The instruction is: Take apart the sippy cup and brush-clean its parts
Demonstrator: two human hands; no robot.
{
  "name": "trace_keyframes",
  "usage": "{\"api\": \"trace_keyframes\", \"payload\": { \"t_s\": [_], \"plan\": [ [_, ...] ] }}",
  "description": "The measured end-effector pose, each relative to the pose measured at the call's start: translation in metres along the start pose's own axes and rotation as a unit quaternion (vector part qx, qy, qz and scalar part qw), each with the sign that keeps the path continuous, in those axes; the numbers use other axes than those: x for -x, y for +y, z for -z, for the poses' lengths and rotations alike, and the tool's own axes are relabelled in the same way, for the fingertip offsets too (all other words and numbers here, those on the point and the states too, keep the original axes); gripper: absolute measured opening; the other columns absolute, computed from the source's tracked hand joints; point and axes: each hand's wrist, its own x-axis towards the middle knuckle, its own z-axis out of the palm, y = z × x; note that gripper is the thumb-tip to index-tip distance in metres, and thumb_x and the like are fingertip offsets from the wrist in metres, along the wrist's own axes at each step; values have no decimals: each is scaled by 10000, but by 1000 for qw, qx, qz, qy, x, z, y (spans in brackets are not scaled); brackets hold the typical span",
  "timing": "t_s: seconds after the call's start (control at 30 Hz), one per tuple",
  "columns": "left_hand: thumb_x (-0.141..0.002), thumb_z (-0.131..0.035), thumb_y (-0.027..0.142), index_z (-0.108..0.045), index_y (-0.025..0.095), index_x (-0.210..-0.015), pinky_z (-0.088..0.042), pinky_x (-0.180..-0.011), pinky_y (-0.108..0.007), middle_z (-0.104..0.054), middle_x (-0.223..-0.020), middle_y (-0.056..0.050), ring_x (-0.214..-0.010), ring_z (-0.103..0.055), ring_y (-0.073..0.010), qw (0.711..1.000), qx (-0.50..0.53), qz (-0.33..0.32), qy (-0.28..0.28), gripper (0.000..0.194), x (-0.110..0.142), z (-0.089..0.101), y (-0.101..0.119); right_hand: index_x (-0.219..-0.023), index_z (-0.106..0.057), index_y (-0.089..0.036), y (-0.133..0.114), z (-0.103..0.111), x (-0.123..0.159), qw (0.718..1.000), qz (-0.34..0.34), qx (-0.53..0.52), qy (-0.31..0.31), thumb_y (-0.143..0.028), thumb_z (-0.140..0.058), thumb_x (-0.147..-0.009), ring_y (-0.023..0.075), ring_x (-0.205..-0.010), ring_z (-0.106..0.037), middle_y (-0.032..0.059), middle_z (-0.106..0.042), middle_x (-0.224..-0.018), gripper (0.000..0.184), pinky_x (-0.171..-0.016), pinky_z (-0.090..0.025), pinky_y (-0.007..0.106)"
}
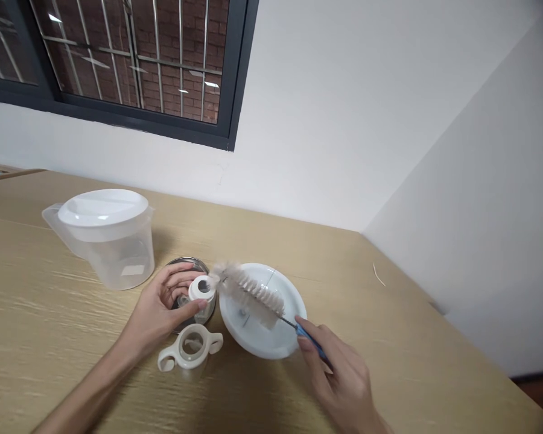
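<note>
My left hand [165,310] is closed round a small white bottle cap piece [202,289], holding it over a shiny metal dish [185,264]. A bottle brush [253,292] with white bristles and a blue handle is gripped in my right hand [339,377]. Its bristle tip reaches the white piece. Under the brush lies a round white lid or plate [262,340]. Just in front of my left hand lies a white ring with two handles [190,348].
A clear plastic jug [106,241] with a white lid stands at the left on the wooden table [49,337]. White walls meet in a corner at the back right. A barred window is at the upper left. A thin pale strip [379,275] lies near the wall.
</note>
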Motion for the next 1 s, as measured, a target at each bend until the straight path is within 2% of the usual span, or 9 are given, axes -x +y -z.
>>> {"api": "trace_keyframes", "payload": {
  "t_s": [0.17,0.33,0.43,0.63,0.87,1.0],
  "plan": [
    [-641,-896,267,-537,213,-1178,-569,-928,-431,-742,-1126,-110,-1083,-694,-279,998,-43,-44,4,648,2,1,-5,-1282,-598,-136,0,-6,1,999,16,5,-27,-66,-567,-928,110,-567,-550,12,-589,-707,362,-509,-428,231],
    [-667,-889,289,-513,233,-1210,-568,-942,-440,-736,-1159,-108,-1107,-688,-280,996,-72,-43,-5,663,5,3,-6,-1239,-620,-141,5,-5,2,1000,-18,23,11,-60,-576,-918,123,-636,-611,47,-654,-799,334,-556,-477,230],
    [-674,-886,299,-512,240,-1220,-553,-978,-455,-736,-1163,-99,-1122,-682,-281,995,-91,-38,-3,664,5,4,-4,-1225,-626,-145,3,-4,1,999,-26,15,12,-65,-567,-919,124,-648,-623,56,-673,-830,322,-545,-486,222],
    [-640,-900,256,-497,228,-1181,-571,-976,-449,-736,-1070,-75,-1063,-705,-264,997,-56,-61,7,675,5,1,-6,-1281,-602,-141,-2,-5,1,1000,21,0,-18,-67,-564,-927,107,-563,-557,12,-598,-709,363,-500,-433,224],
    [-620,-906,250,-493,229,-1134,-580,-937,-429,-688,-1106,-72,-1037,-704,-253,998,-35,-55,13,659,5,0,-9,-1225,-623,-152,5,-1,-1,999,-16,24,18,-80,-560,-930,121,-618,-617,49,-673,-806,309,-532,-477,227],
    [-637,-895,235,-477,237,-1190,-567,-942,-432,-666,-1107,-72,-1060,-681,-258,996,-58,-73,3,693,5,2,-13,-1262,-599,-143,-1,-4,2,1000,2,1,-2,-80,-553,-936,119,-596,-583,41,-645,-761,335,-515,-457,231]
  ]
}}
